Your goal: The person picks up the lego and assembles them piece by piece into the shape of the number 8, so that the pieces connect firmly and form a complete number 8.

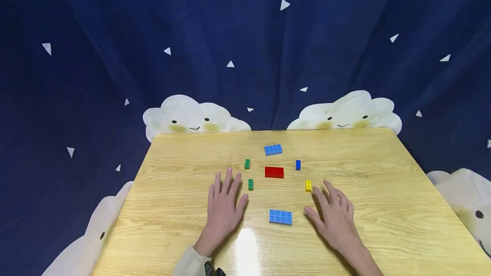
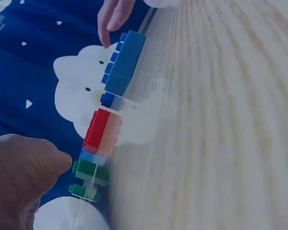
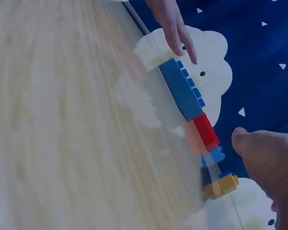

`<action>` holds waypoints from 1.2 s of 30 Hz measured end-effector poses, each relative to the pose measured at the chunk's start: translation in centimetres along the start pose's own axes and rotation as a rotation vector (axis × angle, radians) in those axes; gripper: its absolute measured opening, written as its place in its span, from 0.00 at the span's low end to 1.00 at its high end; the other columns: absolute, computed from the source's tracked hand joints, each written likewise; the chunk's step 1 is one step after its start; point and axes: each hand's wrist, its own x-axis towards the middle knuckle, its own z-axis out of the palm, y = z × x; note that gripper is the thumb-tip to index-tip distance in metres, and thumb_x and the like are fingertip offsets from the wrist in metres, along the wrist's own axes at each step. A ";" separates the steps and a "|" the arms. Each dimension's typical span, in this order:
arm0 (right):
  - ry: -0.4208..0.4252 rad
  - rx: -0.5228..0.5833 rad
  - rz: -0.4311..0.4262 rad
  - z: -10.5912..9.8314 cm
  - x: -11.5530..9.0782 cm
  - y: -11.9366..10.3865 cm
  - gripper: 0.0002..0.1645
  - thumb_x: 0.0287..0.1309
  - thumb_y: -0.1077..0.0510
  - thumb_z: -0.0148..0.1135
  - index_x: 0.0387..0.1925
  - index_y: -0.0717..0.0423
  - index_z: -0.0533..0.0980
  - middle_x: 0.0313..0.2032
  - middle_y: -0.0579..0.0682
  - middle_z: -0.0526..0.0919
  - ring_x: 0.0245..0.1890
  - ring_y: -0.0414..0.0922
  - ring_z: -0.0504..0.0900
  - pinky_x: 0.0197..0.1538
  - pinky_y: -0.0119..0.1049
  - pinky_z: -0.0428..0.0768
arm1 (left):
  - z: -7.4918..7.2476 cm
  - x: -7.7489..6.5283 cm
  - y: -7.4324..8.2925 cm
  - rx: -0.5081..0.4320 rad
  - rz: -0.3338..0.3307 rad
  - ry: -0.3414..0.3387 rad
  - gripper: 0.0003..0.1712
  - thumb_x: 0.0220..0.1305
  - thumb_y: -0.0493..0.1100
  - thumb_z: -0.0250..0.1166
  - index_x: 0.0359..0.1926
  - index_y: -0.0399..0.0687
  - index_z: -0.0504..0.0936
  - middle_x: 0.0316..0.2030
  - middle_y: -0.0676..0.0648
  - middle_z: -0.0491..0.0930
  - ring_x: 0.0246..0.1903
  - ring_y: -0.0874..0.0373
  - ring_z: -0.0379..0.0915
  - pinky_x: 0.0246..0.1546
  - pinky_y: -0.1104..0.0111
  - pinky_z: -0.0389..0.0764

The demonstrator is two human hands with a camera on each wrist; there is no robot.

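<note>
The left hand (image 1: 223,208) is palm-down over the wooden bench (image 1: 172,191), fingers straight and fanned pretty wide, thumb near the closer green brick (image 1: 251,185). The farther green brick (image 1: 247,164) sits just behind that one. The right hand (image 1: 333,214) is wide too, fingers a bit bent, thumb well away from the index. That index fingertip is just beside the yellow brick (image 1: 308,186), can't tell if it's touching. Between the hands there's a light blue brick (image 1: 280,217), then a red brick (image 1: 274,172) farther back, and another light blue one (image 1: 273,150) toward the far edge. A small dark blue brick (image 1: 298,165) sits behind the yellow.
</note>
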 end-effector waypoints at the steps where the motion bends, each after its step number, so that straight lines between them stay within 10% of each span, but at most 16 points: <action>1: 0.005 0.002 -0.012 0.1 0.0 -0.1 0.37 0.70 0.37 0.63 0.71 0.52 0.71 0.75 0.64 0.59 0.69 0.72 0.58 0.60 0.71 0.56 | 0.0 0.1 0.0 -0.002 -0.002 0.006 0.37 0.76 0.58 0.58 0.79 0.50 0.66 0.80 0.40 0.56 0.75 0.30 0.52 0.67 0.39 0.61; 5: 0.020 0.033 -0.061 0.5 0.0 -0.6 0.30 0.69 0.41 0.67 0.64 0.53 0.77 0.66 0.62 0.69 0.61 0.66 0.65 0.56 0.63 0.60 | 0.1 0.6 0.1 -0.020 -0.008 0.022 0.35 0.74 0.57 0.63 0.74 0.45 0.72 0.66 0.35 0.69 0.54 0.40 0.66 0.47 0.55 0.69; 11: -0.049 0.114 -0.147 1.2 -0.5 -1.5 0.26 0.69 0.42 0.68 0.62 0.50 0.80 0.59 0.50 0.75 0.54 0.51 0.68 0.51 0.48 0.62 | 0.3 1.4 0.1 -0.085 0.002 -0.028 0.31 0.70 0.51 0.69 0.68 0.41 0.78 0.39 0.45 0.69 0.32 0.56 0.58 0.33 0.68 0.62; 21: -0.123 0.178 -0.277 1.7 0.2 -2.6 0.28 0.61 0.38 0.74 0.58 0.43 0.82 0.56 0.39 0.74 0.51 0.39 0.65 0.53 0.42 0.64 | 0.3 3.2 -0.3 -0.143 0.024 -0.163 0.30 0.70 0.51 0.70 0.68 0.45 0.78 0.36 0.47 0.70 0.28 0.57 0.61 0.26 0.68 0.65; 36: -0.160 0.170 -0.311 2.1 1.4 -3.4 0.21 0.65 0.44 0.72 0.56 0.45 0.83 0.58 0.44 0.75 0.56 0.44 0.66 0.58 0.49 0.66 | 0.8 4.4 -1.3 -0.172 0.106 -0.184 0.24 0.71 0.51 0.70 0.65 0.51 0.83 0.33 0.51 0.72 0.29 0.59 0.60 0.27 0.69 0.63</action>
